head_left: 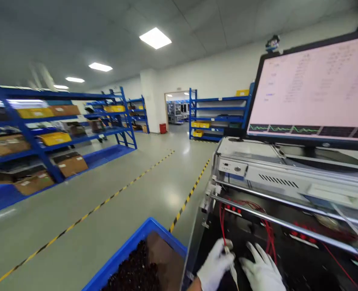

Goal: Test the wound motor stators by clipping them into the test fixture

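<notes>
My left hand (pixel 214 264), in a white glove, is closed around a slim white piece (pixel 233 275), whose exact kind I cannot make out. A red wire (pixel 222 226) runs down to the same fingers. Just to the right, my right hand (pixel 262 268), also gloved in white, hovers over or rests on the black work surface (pixel 242 238) with its fingers spread and nothing visible in them. Behind the hands, red sockets (pixel 233 208) and looped red wires (pixel 268 230) sit under the metal rails.
A blue bin (pixel 150 221) of small dark parts stands left of the bench. Two metal rails (pixel 281 222) cross above the work surface. A monitor (pixel 312 89) stands on the white equipment housing (pixel 266 173). Blue shelving (pixel 42 149) with boxes lines the left; striped tape (pixel 185 202) marks the floor.
</notes>
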